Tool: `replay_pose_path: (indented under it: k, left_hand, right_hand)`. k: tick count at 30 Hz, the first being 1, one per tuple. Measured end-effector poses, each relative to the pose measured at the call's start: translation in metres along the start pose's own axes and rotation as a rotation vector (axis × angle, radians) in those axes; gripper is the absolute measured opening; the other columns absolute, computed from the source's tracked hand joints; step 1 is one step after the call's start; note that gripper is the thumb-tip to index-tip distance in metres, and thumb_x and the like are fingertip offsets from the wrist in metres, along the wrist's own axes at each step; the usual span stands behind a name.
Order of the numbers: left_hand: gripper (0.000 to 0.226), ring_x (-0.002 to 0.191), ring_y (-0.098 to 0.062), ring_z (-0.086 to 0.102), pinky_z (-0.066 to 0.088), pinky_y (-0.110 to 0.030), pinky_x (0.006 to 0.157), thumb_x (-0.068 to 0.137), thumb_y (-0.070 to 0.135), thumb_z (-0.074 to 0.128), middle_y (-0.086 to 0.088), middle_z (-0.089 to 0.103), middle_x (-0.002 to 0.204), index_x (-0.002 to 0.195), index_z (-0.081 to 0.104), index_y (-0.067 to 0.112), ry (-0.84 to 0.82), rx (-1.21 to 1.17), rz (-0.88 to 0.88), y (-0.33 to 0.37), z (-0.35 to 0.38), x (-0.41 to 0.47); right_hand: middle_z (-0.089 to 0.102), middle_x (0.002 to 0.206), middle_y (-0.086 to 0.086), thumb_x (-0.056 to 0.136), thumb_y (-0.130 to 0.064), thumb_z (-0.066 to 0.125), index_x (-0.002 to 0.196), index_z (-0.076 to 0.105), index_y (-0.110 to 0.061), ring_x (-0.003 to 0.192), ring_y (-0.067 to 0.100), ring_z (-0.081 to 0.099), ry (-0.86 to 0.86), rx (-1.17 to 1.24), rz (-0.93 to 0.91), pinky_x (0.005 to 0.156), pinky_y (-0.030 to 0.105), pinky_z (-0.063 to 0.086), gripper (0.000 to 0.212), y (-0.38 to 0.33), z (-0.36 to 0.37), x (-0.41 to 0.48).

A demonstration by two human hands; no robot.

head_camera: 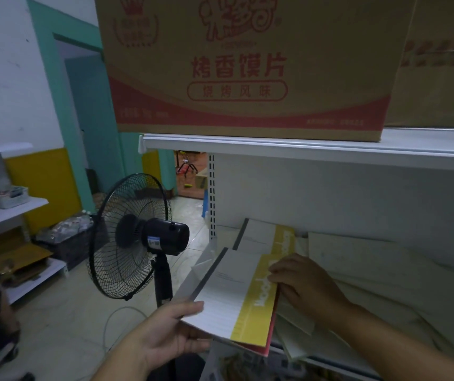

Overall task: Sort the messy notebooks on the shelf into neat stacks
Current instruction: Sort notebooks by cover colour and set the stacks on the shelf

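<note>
1. Fan (138, 237): my landmark, black, on a stand. I cannot read its blue label.
2. Left hand (165, 334), just below and right of the fan: thumb on top and fingers beneath, it grips the near left corner of the front notebook (237, 295).
3. Front notebook, right of the fan: I judge it thin, light and floppy. It is best held at both side edges so that it does not sag. The white lettering on its yellow band looks like "Notebook" and is partly covered.
4. Cardboard box (248, 64), above and right of the fan: I read 烤香馍片 and 烧烤风味 in red.
5. Rear notebook (267, 237), right of the fan and behind the front one: same yellow band, lying flat.
6. Right hand (305, 287), farther right of the fan: its curled fingers pinch the front notebook's right edge.
7. Loose pale notebooks (371, 259), farthest right of the fan: they overlap askew, and I expect the covers to slide on each other.
</note>
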State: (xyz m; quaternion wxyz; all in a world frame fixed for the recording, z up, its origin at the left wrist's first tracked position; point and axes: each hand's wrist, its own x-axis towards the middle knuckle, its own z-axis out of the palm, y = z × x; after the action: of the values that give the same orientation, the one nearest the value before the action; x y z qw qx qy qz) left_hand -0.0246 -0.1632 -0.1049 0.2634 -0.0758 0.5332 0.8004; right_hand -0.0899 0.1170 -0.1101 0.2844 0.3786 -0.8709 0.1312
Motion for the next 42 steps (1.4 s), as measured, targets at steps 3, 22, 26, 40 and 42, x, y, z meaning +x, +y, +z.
replay_pose_path:
  k: [3, 22, 26, 40, 42]
  left_hand:
    - [0.034, 0.071, -0.042, 0.064, 0.056, -0.043, 0.045, 0.081, 0.009, 0.065, -0.027, 0.064, 0.087, 0.112, 0.059, -0.004, -0.063, -0.057, -0.070, 0.003, -0.007, 0.000]
    - [0.028, 0.075, -0.028, 0.055, 0.050, -0.028, 0.047, 0.090, -0.005, 0.043, -0.014, 0.061, 0.092, 0.103, 0.060, 0.013, 0.294, 0.061, 0.297, 0.015, -0.032, -0.005]
    - [0.030, 0.071, -0.025, 0.056, 0.049, -0.024, 0.040, 0.091, -0.004, 0.042, -0.012, 0.061, 0.093, 0.104, 0.060, 0.015, 0.288, 0.018, 0.328, 0.020, -0.028, -0.007]
    - [0.026, 0.080, -0.028, 0.062, 0.049, -0.027, 0.044, 0.093, 0.000, 0.047, -0.014, 0.065, 0.101, 0.109, 0.055, 0.020, 0.103, 0.206, 0.236, -0.035, 0.076, 0.013]
    - [0.027, 0.077, -0.030, 0.063, 0.049, -0.030, 0.048, 0.093, -0.003, 0.046, -0.014, 0.066, 0.098, 0.105, 0.057, 0.018, 0.062, 0.213, 0.235, -0.049, 0.104, 0.014]
  right_hand:
    - [0.070, 0.093, -0.003, 0.076, -0.020, 0.062, 0.086, 0.075, -0.024, 0.087, 0.013, 0.059, -0.020, -0.002, 0.041, 0.072, 0.023, 0.051, 0.017, 0.004, 0.002, 0.002]
    - [0.065, 0.119, 0.007, 0.085, -0.024, 0.040, 0.114, 0.067, -0.012, 0.109, 0.027, 0.061, -0.038, -0.059, 0.530, 0.091, 0.031, 0.047, 0.041, -0.005, 0.012, 0.014]
    - [0.066, 0.119, 0.008, 0.096, -0.014, 0.046, 0.117, 0.065, -0.010, 0.110, 0.024, 0.061, 0.329, 0.033, 0.676, 0.088, 0.024, 0.040, 0.028, -0.010, -0.020, 0.029]
    - [0.056, 0.115, -0.013, 0.072, -0.065, 0.058, 0.106, 0.070, -0.031, 0.110, -0.004, 0.049, -0.166, 0.332, 0.409, 0.097, 0.013, 0.037, 0.050, -0.064, -0.057, -0.079]
    - [0.053, 0.121, -0.014, 0.061, -0.082, 0.054, 0.106, 0.067, -0.034, 0.117, -0.006, 0.047, -0.041, 0.433, 0.661, 0.102, 0.019, 0.037, 0.067, -0.059, -0.077, -0.103]
